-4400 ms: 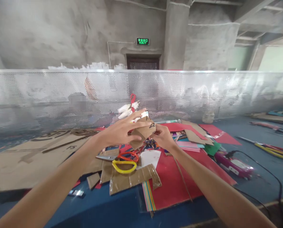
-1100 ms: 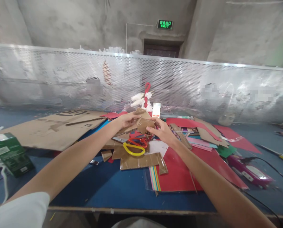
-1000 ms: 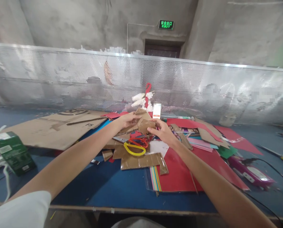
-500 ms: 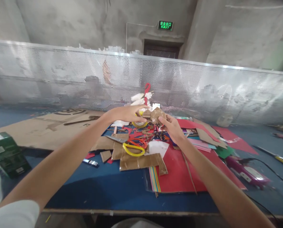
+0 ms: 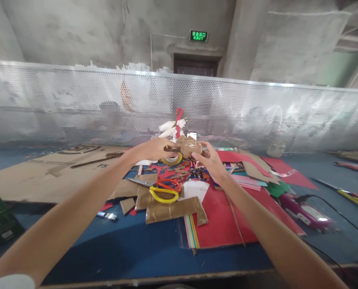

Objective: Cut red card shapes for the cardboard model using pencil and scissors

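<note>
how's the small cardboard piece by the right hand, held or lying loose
Held: the right hand grips the cardboard, thumb across its near face and fingers at its right edge.

Brown cardboard piece [image 5: 191, 148], glossy on its near face, peaked along the top, raised in the right grip [image 5: 211, 161]

From my end I make out a glossy brown cardboard piece [image 5: 191, 148] at frame centre, a shiny perforated metal screen [image 5: 148, 104] above, and a rough, matt concrete wall [image 5: 76, 36] up top.
</note>
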Action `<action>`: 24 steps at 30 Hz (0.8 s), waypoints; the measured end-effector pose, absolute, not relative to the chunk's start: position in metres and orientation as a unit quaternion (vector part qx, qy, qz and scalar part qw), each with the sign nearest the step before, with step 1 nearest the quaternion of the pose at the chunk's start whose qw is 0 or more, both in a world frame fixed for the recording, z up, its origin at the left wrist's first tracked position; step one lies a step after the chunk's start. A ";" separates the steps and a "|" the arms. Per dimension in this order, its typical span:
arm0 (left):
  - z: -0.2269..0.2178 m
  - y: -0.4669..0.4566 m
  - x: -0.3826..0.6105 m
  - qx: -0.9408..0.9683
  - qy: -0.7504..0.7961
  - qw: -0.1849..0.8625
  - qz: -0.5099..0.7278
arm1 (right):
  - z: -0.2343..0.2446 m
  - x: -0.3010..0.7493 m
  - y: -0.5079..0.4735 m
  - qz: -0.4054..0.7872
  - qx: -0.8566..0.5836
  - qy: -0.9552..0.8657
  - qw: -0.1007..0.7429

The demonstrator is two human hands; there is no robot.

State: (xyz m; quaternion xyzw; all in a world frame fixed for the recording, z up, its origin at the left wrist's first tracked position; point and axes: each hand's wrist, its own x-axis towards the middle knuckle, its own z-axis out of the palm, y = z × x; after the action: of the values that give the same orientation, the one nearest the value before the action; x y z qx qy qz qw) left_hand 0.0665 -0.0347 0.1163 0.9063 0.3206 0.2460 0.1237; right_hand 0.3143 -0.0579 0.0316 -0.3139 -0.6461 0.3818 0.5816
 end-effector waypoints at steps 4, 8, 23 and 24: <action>0.118 -0.032 0.065 0.905 0.317 0.119 0.256 | 0.032 0.313 -0.057 0.367 -0.309 -0.644 0.596; 0.120 -0.032 0.064 0.913 0.310 0.109 0.242 | 0.035 0.311 -0.060 0.330 -0.309 -0.655 0.605; 0.120 -0.030 0.061 0.939 0.298 0.076 0.154 | 0.041 0.312 -0.065 0.322 -0.300 -0.678 0.589; 0.121 -0.030 0.061 0.938 0.302 0.077 0.153 | 0.041 0.312 -0.065 0.325 -0.300 -0.678 0.586</action>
State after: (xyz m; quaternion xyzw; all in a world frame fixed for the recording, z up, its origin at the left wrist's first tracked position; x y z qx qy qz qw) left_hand 0.0613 -0.0301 0.1206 0.9379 0.3020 0.1526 0.0766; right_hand 0.3123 -0.0653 0.0409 -0.2997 -0.6785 0.3254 0.5865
